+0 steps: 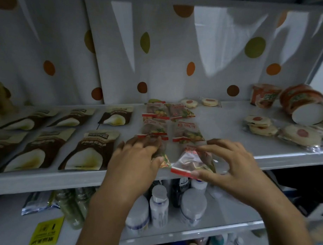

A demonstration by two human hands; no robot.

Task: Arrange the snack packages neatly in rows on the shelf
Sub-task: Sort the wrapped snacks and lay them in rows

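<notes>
At the front edge of the shelf (49,179), the right hand (237,167) pinches a clear red-striped packet (191,163) between thumb and curled fingers. Just beside it, the left hand (134,156) grips a second packet (164,159), with 2 short columns of like packets (186,132) lying behind them.

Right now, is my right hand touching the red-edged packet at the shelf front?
Touching. Head view: right hand pinches the red-edged packet, thumb on its near edge, fingers on top.
</notes>
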